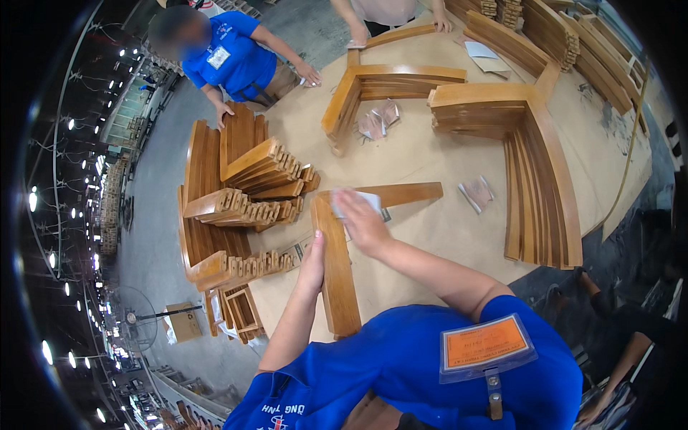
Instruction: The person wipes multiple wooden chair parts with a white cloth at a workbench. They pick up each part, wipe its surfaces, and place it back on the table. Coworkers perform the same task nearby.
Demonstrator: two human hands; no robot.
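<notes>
An L-shaped wooden frame piece, brown and varnished, lies in front of me on the table, one leg toward my body and the other to the right. My left hand grips the left edge of its near leg, some fingers hidden by the wood. On the corner of the piece, my right hand lies with fingers stretched, pressing a white sheet that looks like folded sandpaper. Part of that sheet is covered by the fingers.
Stacked wooden pieces stand at the left; more angled stacks are at the right and a smaller angled stack is at the back. Crumpled sandpaper sheets lie on the brown-covered table. Co-workers' hands are at the far side.
</notes>
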